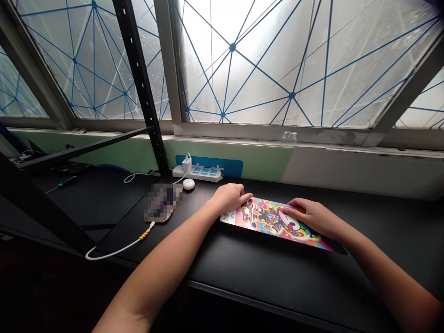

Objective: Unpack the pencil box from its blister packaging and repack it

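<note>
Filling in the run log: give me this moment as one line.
left hand: on far-left corner of colourful flat box | right hand: palm down on its top | box: lying on black desk | behind: power strip

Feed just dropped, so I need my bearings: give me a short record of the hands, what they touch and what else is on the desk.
left hand: palm down on the left end of the colourful flat box
right hand: palm down on the box's right half
box: flat on the black desk
behind left hand: white power strip with a charger plugged in; round white disc
left of box: blurred item with a white cable
backdrop: frosted window with blue lines
</note>
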The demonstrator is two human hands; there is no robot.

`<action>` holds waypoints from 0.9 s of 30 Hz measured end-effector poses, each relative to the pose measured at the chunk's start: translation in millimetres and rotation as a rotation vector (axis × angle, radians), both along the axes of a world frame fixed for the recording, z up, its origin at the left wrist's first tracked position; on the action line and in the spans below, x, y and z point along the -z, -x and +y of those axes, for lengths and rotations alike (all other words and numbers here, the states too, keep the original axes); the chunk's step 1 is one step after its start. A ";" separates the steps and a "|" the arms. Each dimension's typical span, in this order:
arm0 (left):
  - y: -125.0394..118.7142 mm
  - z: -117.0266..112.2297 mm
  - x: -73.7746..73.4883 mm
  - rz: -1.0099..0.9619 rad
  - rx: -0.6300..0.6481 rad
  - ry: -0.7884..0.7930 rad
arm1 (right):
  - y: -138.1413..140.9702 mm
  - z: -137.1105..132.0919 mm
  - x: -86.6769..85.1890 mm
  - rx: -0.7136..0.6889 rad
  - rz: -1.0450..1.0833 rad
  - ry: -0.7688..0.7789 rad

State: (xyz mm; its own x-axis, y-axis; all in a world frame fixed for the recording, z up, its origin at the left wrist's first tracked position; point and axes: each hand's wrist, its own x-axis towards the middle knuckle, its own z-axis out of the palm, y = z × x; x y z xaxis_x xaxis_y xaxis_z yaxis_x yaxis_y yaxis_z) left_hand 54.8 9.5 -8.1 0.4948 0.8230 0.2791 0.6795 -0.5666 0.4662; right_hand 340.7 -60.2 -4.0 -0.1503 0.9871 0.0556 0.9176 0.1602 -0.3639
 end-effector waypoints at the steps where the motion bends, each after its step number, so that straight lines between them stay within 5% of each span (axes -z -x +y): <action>1: -0.8 -1.4 -3.6 0.019 -0.016 -0.048 | -4.1 -1.9 0.0 0.030 0.024 -0.035; 6: 1.8 -14.2 -25.6 0.059 -0.090 -0.276 | 6.4 -15.3 -10.3 0.021 0.054 -0.588; 10: 6.3 -29.6 -43.9 0.131 -0.027 -0.354 | 19.7 -31.6 -15.7 -0.065 0.044 -0.770; 18: 22.4 -44.5 -65.1 0.182 0.116 -0.224 | 33.7 -42.8 -17.2 -0.146 -0.151 -0.791; 27: 26.4 -41.2 -63.8 0.123 0.158 -0.068 | 39.9 -53.3 -26.1 -0.213 -0.224 -0.588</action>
